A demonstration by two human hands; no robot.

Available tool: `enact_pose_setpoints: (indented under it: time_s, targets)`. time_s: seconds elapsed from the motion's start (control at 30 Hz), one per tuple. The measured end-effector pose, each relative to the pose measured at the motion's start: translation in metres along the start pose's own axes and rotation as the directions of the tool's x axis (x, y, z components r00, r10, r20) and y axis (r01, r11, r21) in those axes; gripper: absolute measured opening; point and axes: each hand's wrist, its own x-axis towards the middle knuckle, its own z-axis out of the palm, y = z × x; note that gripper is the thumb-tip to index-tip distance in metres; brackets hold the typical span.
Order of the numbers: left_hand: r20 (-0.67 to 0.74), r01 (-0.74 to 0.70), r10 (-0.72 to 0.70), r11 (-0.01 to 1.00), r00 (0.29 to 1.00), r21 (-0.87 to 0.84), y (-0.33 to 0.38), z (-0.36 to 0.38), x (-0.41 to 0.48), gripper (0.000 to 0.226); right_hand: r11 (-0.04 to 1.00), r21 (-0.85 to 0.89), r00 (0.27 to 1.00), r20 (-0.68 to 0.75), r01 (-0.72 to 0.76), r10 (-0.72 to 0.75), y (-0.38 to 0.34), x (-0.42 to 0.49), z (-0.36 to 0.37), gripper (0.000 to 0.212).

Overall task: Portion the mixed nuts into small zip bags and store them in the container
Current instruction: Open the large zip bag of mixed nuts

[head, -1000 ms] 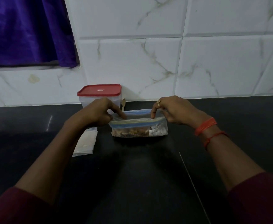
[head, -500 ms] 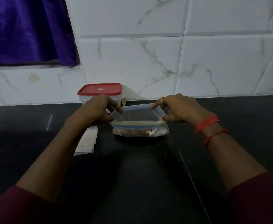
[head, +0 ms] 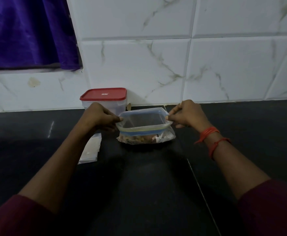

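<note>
The left hand (head: 99, 116) and right hand (head: 187, 114) each pinch one end of the big nut bag (head: 146, 132), pulling its mouth wide open, just in front of the red-lidded container (head: 105, 99) on the black bench (head: 139, 184).

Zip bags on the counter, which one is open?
The blue-zipped bag of nuts, mouth held wide between left hand and right hand; the small bags lie flat.
</note>
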Motion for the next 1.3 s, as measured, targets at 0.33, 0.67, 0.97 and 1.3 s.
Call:
enact_pose_setpoints:
  time_s: [0.33, 0.67, 0.97, 1.3]
  targets:
    - [0.040, 0.162, -0.157, 0.955, 0.987, -0.247, -0.001, 0.016, 0.000, 0.021, 0.997, 0.066, 0.999, 0.017, -0.032, 0.031, 0.007, -0.002, 0.014, 0.021]
    - [0.287, 0.417, -0.311, 0.776, 0.906, -0.473, -0.020, 0.016, 0.012, 0.026, 0.637, 0.668, 0.919, 0.342, -0.384, 0.196, 0.015, 0.007, 0.021, 0.027]
    - [0.369, 0.377, -0.203, 0.781, 0.907, -0.497, -0.022, 0.013, 0.014, 0.023, 0.758, 0.529, 0.900, 0.398, -0.382, 0.176, 0.022, 0.005, 0.010, 0.016]
    - [0.379, 0.370, -0.179, 0.767, 0.908, -0.523, -0.021, 0.016, 0.013, 0.045, 0.790, 0.519, 0.898, 0.431, -0.326, 0.087, 0.023, 0.008, -0.003, 0.018]
